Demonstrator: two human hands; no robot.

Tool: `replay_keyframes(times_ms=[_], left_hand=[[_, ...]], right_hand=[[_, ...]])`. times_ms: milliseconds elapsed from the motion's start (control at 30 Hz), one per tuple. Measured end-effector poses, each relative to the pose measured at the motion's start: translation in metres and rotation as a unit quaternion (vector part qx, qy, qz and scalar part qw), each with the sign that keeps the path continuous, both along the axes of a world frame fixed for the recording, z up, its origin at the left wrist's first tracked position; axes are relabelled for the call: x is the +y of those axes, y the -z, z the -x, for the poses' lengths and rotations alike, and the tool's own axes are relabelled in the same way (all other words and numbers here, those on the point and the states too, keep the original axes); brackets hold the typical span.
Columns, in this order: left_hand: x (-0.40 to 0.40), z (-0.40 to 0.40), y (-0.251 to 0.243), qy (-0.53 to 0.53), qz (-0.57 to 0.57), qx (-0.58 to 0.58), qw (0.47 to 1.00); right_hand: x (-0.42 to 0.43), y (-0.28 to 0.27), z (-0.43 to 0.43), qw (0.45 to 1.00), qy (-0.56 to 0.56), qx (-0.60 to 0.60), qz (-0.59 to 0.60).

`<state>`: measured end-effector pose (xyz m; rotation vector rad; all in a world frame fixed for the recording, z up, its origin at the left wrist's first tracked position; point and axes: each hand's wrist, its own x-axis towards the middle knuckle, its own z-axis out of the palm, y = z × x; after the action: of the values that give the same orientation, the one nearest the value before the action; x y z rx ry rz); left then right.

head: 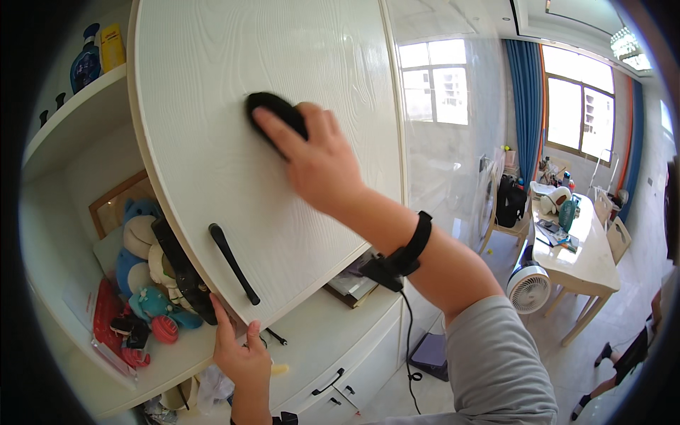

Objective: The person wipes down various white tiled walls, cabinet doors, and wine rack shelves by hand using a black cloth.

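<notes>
A white wood-grain cabinet door (212, 159) fills the middle of the view, with a black bar handle (234, 264) near its lower left corner. My right hand (319, 154) holds a black oval pad or brush against the upper middle of the door; the hand is slightly blurred and the underside of the black object (276, 119) is hidden. Below the handle, my left hand (241, 345) touches the door's bottom left corner, thumb and index finger apart at its edge. A black strap with a small device (396, 263) sits around the right wrist.
Open shelves at left hold a blue bottle (86, 64), a yellow box (112, 48) and plush toys (141, 249). Books (353, 287) lie under the door. A drawer handle (328, 382) sticks out below. Right are a white fan (529, 289), a cluttered table (584, 260) and another person's legs (605, 380).
</notes>
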<state>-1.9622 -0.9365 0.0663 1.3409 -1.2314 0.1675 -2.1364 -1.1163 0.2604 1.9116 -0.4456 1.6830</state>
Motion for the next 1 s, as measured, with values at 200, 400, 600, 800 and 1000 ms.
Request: replay_keyframes(times_ms=[200,400,600,800,1000], left_hand=[[-0.014,0.003,0.003,-0.035,0.075,-0.059,0.995],[-0.004,-0.006,0.008,-0.047,0.047,-0.035,0.997],[-0.007,-0.002,0.005,-0.088,0.056,-0.114,0.988],[-0.002,-0.007,0.0,-0.103,0.05,-0.136,0.984],[-0.002,-0.004,-0.001,-0.096,0.051,-0.144,0.984]], right_hand=[[-0.089,-0.034,0.1,0.947,0.086,-0.2,-0.238],[-0.075,-0.035,0.057,0.952,0.111,-0.182,-0.219],[0.006,-0.053,0.005,0.999,-0.01,-0.039,-0.006],[0.061,-0.043,-0.049,0.993,-0.046,0.069,0.078],[0.055,0.008,-0.025,0.986,-0.023,0.142,0.08]])
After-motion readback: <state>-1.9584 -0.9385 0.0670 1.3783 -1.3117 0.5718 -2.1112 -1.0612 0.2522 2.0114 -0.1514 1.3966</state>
